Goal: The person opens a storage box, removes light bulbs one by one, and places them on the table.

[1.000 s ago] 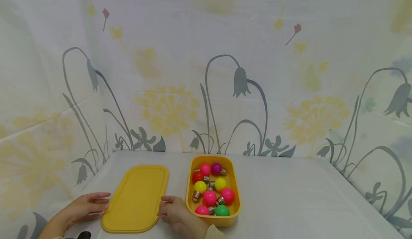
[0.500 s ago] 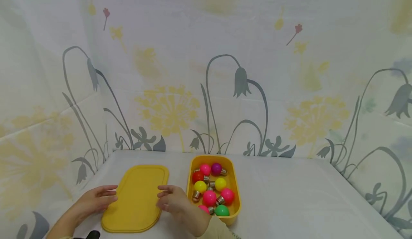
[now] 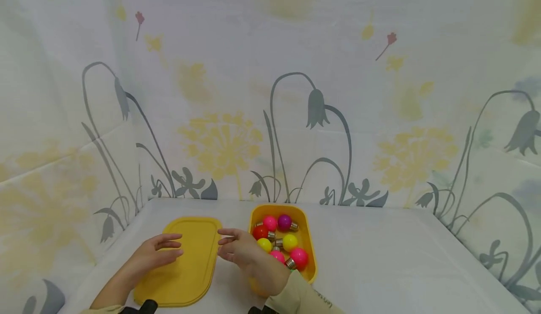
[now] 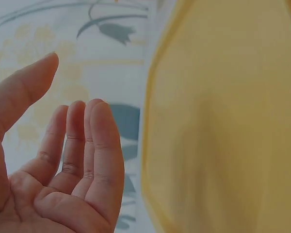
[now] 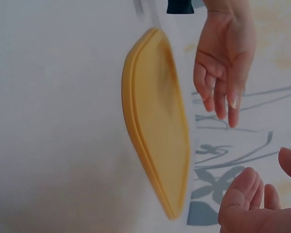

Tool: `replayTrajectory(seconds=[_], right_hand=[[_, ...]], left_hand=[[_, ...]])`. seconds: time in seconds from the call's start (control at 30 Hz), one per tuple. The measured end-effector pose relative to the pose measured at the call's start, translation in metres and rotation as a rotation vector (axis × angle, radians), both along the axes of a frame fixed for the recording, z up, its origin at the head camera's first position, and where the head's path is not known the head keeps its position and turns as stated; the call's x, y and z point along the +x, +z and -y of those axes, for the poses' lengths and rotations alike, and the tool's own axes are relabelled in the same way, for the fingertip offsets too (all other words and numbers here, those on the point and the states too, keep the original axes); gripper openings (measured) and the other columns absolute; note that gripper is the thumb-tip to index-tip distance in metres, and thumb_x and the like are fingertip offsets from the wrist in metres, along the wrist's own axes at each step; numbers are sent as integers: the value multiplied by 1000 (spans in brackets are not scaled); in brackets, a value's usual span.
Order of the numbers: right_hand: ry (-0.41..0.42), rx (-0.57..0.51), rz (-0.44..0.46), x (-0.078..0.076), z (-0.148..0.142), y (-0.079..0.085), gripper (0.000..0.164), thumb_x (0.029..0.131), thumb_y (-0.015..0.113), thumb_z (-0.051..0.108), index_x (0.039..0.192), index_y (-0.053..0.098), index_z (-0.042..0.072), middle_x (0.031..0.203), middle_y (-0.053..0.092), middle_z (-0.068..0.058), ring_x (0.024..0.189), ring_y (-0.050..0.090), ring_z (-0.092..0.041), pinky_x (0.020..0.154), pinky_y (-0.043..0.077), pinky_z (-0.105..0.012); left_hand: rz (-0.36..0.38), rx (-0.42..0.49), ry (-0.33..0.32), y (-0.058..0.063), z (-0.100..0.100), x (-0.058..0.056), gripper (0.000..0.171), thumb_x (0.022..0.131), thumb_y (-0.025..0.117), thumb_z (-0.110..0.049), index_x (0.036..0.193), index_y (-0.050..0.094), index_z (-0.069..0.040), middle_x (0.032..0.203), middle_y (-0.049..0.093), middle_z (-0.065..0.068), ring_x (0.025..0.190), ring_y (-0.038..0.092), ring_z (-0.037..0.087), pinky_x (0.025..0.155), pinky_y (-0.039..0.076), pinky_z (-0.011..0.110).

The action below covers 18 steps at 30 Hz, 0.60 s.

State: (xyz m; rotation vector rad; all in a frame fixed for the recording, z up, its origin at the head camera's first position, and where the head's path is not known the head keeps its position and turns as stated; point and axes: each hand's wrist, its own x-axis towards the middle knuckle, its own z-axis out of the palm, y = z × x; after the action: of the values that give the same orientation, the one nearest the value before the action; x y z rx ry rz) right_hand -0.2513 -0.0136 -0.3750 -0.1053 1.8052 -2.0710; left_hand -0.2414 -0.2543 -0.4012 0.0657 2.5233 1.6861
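A flat yellow lid with rounded ends and a raised rim lies on the white tablecloth, left of centre. My left hand hovers over its left half in the head view, fingers loosely extended, holding nothing. To the right of the lid, my right hand is held up with relaxed fingers, also without anything in it; its fingertips are by the lid's right edge. The right wrist view has the left hand and the right hand facing each other above the lid.
A yellow container stands right of the lid, its near left part hidden behind the right hand and forearm. Inside are several coloured bulbs with metal screw bases, including a purple bulb and a red bulb. A flower-printed curtain rises behind the table.
My left hand has moved right and forward from beside the lid to above it. The right hand has shifted forward and slightly right, covering more of the container. The lid has stayed put.
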Motion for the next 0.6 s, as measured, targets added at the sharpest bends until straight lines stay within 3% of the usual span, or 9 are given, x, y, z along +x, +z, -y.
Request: replayTrajectory(seconds=[0.17, 0.6], right_hand=[[-21, 6, -13, -4, -8, 7, 39, 84, 57, -11, 122, 55, -1, 96, 55, -13, 80, 56, -21, 83, 50, -33], [-35, 29, -56, -16, -26, 18, 40, 83, 60, -9, 122, 57, 1, 98, 55, -12, 85, 57, -23, 84, 50, -34]], left_hand=[[-30, 70, -31, 5, -23, -2, 59, 85, 68, -17, 131, 42, 10, 117, 54, 22, 95, 60, 27, 82, 50, 39], [-26, 228, -16, 9, -65, -10, 60, 81, 72, -16, 129, 44, 8, 118, 50, 25, 96, 59, 29, 82, 51, 39]])
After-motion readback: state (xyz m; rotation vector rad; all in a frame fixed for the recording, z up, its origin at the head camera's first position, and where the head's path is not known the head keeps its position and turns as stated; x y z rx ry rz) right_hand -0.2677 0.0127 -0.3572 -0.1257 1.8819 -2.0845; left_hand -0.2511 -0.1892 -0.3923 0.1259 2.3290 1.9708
